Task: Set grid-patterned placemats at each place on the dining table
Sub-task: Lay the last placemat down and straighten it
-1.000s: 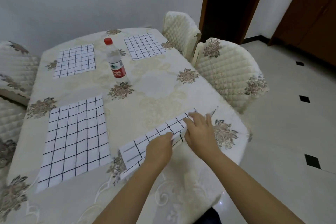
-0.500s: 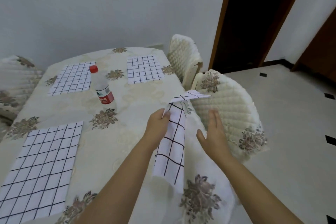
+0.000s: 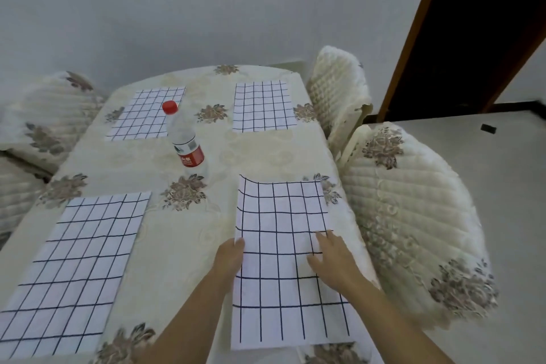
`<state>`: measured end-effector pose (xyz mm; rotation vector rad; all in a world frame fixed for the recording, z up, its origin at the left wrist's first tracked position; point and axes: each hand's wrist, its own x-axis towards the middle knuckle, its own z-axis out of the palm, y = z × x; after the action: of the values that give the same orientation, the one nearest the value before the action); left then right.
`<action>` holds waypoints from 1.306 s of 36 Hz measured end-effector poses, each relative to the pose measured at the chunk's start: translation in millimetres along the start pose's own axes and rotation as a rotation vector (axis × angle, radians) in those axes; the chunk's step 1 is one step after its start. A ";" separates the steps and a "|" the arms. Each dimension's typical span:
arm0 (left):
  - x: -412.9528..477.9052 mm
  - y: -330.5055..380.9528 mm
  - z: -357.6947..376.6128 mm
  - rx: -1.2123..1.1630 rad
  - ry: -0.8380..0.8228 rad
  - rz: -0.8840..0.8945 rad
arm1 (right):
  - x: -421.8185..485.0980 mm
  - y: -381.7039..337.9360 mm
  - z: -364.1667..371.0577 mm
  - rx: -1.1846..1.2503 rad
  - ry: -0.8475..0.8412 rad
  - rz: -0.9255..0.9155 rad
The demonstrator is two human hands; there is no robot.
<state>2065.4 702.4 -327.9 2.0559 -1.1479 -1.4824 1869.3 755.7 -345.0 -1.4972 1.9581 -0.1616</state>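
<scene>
Cream floral cloth covers the counter (image 3: 183, 230); quilted chairs flank it, white wall behind.

Near, 5 o'clock: the fourth placemat (image 3: 283, 263) lies flat at the near-right place, its long axis running 6 to 12 o'clock, short far edge toward the bottle. Far-left corner curls up slightly. Left hand (image 3: 229, 257) rests on its left edge, thumb on top, whether anything is pinched I cannot tell; right hand (image 3: 332, 260) lies on its right half, fingers (image 3: 322, 238) spread, palm down, gripping nothing.

Judgement: thin, light, limp sheet; likely slides on the cloth. Best handled by edges or corners and smoothed with flat palms.

Near, 8 o'clock: second placemat (image 3: 74, 269), same orientation.

Middle, 11 o'clock: water bottle (image 3: 184, 139), upright.

Far, 11 and 12 o'clock: two more placemats (image 3: 141, 121), (image 3: 263, 105), flat.
</scene>
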 end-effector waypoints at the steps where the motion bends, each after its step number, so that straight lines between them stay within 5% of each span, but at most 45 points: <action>1: 5.0 -4.4 -2.0 0.022 0.013 -0.009 | 2.6 0.9 3.9 -0.039 -0.012 0.011; 20: 45.1 -34.1 -38.6 0.467 0.204 0.118 | 25.3 -8.2 29.0 -0.187 0.021 -0.012; 37: 55.1 -39.7 -43.8 0.230 0.196 0.149 | 32.0 -25.9 42.8 -0.187 0.071 -0.034; 47: 56.1 -42.9 -44.2 0.388 0.232 0.238 | 41.2 -27.7 52.3 -0.237 0.229 -0.057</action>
<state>2129.6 677.5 -374.8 2.1645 -1.6116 -0.9373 1916.2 724.2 -389.9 -1.7533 2.1775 -0.1340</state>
